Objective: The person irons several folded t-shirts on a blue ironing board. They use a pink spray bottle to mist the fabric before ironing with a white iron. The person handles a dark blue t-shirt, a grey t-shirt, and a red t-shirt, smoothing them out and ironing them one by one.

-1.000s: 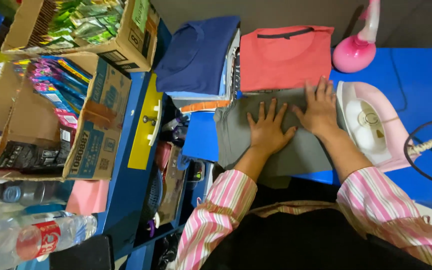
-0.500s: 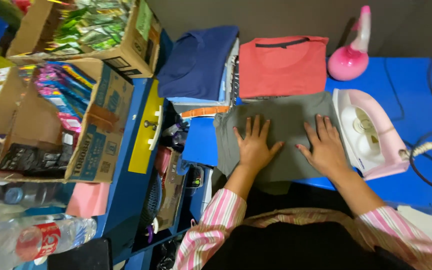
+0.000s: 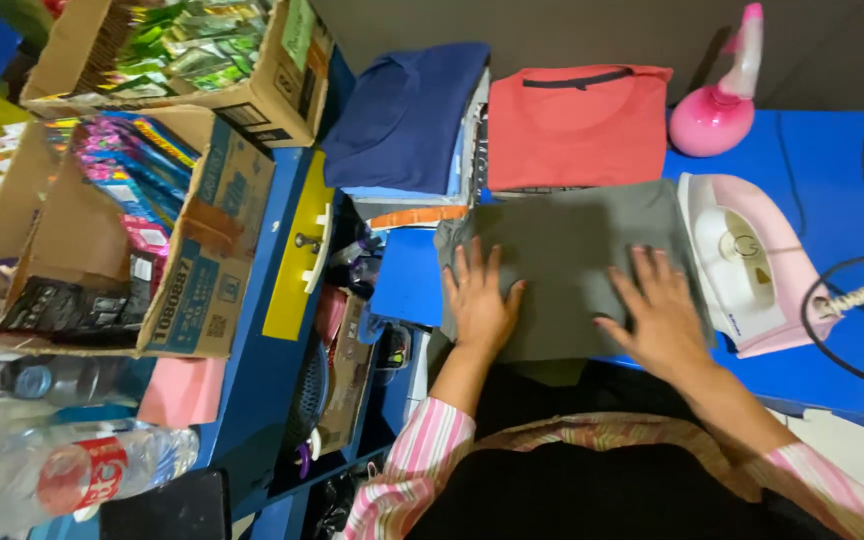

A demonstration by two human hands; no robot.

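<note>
Grey shirt (image 3: pixel 562 265): matt cloth (smooth, flat). Iron (image 3: pixel 747 265): glossy pink plastic. Boxes (image 3: pixel 207 260): rough cardboard. Bottle (image 3: pixel 72 480): clear plastic.

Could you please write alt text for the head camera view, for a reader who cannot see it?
Left hand and right hand press flat on a folded grey garment on a blue table. A pink iron sits right; folded red and navy shirts lie behind.
</note>
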